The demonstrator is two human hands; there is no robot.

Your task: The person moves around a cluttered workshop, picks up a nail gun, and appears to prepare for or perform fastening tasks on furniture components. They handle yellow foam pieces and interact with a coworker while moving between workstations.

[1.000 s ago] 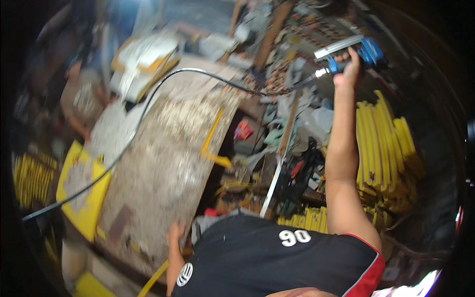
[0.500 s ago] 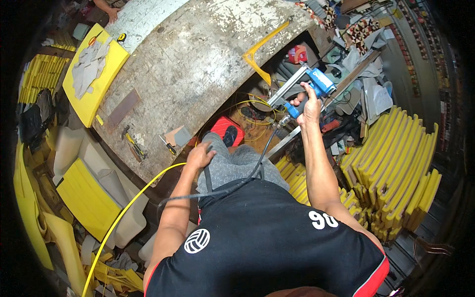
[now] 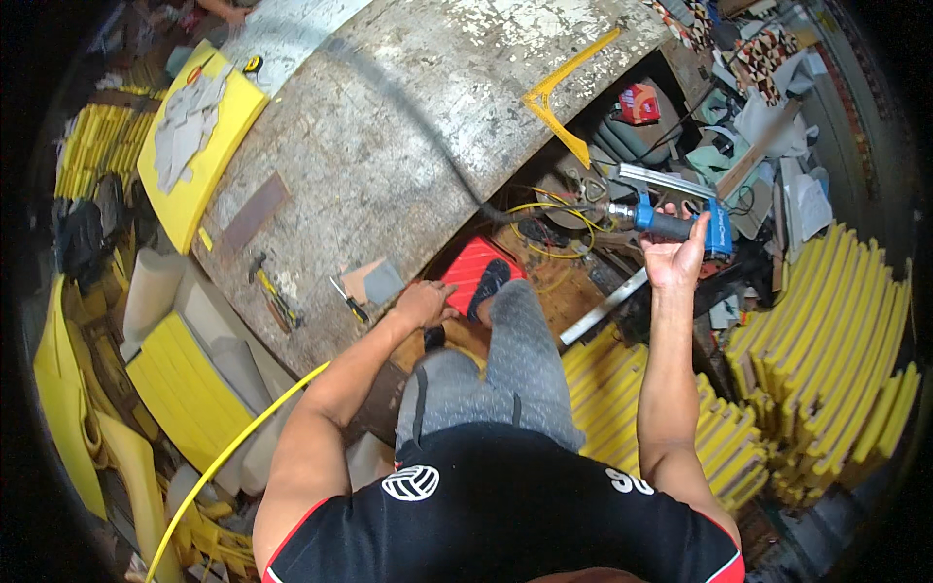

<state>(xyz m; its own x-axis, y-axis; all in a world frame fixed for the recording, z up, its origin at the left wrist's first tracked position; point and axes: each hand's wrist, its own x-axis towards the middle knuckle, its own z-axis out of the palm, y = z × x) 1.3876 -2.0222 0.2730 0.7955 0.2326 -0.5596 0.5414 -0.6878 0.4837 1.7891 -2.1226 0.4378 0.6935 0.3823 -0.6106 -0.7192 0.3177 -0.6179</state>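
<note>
My right hand [image 3: 675, 255] is wrapped round the dark grip of a blue pneumatic staple gun [image 3: 717, 231], palm turned up. The gun lies sideways, its silver magazine [image 3: 661, 181] on the far side and its air fitting pointing left. From that fitting a black air hose [image 3: 408, 109] sweeps up and left above the worktable, blurred by motion. At the table's near edge, my left hand [image 3: 425, 305] has its fingers stretched out and holds nothing I can see. A screwdriver [image 3: 352, 303] and a grey-and-tan block [image 3: 372, 281] lie close to it on the table.
The worn worktable [image 3: 340, 175] bears a hammer [image 3: 267, 282], a yellow angled frame [image 3: 556, 109] and yellow foam [image 3: 228, 126] with grey scraps. Yellow pads [image 3: 826, 340] are stacked at right. A red mat [image 3: 465, 270] is underfoot; a yellow hose [image 3: 228, 432] runs at left.
The staple gun has turned so its fitting end points left. Its hose has swung from across my lap to above the table. My left hand has moved from my thigh to the table edge.
</note>
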